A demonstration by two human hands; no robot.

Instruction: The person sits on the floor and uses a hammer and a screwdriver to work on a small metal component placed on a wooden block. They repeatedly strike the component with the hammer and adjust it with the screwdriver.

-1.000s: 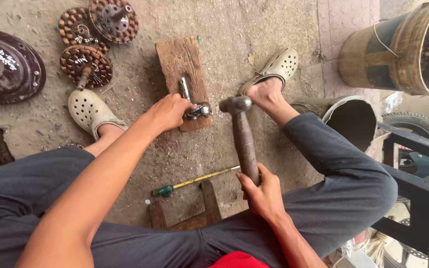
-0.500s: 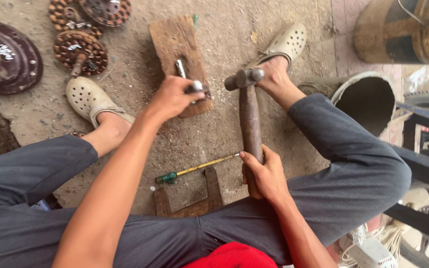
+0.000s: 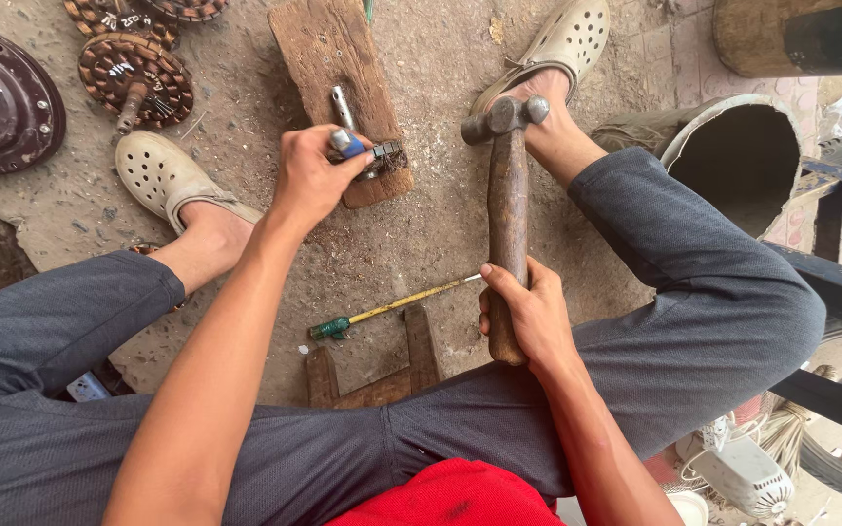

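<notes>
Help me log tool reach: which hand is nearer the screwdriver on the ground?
Right. The right hand grips the hammer beside the screwdriver tip; the left hand is up at the wooden block.

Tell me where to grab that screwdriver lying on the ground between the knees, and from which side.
Grip the screwdriver by its green handle end, coming from above. It lies flat on the ground, handle toward the left knee, so that end is open. The thin yellowish shaft runs up to the right hand holding the hammer, so its tip end looks crowded.
</notes>
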